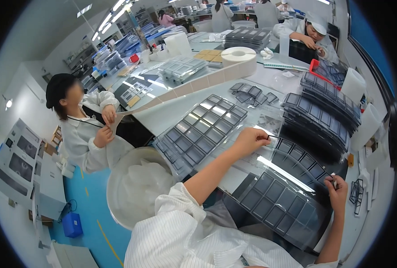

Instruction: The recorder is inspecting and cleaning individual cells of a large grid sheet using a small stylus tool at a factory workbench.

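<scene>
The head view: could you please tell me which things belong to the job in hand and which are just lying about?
Seemingly in the job:
row of dark frames, pinched by left hand and right hand
grid of dark-edged panels nearest the person

Seemingly lying about:
white bin
blue box on the floor

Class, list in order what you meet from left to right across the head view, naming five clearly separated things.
Blue box, white tub, left hand, right hand, lower white roll.

seemingly black frames (296,153), striped shirt (185,241), blue floor (89,196)
</scene>
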Demonstrator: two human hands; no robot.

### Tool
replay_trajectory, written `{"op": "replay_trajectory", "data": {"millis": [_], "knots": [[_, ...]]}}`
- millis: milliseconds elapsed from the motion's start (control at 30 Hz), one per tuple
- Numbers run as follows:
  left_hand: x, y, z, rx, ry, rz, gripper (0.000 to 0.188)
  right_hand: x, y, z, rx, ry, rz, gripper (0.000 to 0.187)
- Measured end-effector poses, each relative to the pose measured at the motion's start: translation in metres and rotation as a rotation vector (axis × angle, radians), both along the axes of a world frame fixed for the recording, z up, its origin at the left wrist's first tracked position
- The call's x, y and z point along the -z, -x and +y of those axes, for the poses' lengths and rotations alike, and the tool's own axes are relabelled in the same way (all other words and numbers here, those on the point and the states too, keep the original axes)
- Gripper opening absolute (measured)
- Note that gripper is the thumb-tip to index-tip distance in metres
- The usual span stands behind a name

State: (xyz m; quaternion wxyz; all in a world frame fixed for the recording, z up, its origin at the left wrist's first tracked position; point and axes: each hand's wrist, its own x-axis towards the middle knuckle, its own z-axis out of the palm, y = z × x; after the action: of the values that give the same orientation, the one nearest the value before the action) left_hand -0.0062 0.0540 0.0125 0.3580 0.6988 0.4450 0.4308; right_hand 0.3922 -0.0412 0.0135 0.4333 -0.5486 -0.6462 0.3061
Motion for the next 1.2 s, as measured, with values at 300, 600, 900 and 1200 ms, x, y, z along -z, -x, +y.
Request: {"op": "replay_trajectory", "data": {"millis": [300,600,900,1200], "knots": [[-0.002,-0.006,0.0,0.005,-0.033,0.181,0.012,-0.015,0.005,-0.005,0.102,-0.003,-0.107,0.016],[0.008,-0.01,-0.004,-0.044,0.02,0.148,0.008,-0.025,0.001,-0.01,0.125,-0.061,-0.139,0.015],[0.006,-0.004,0.002,-0.031,0.082,0.082,0.01,-0.003,-0.006,-0.001,0.159,0.029,-0.137,0.036],[-0.026,-0.019,0.011,0.011,0.084,-0.301,0.02,-0.036,-0.012,0.017,0.148,-0.19,0.045,0.022]]}}
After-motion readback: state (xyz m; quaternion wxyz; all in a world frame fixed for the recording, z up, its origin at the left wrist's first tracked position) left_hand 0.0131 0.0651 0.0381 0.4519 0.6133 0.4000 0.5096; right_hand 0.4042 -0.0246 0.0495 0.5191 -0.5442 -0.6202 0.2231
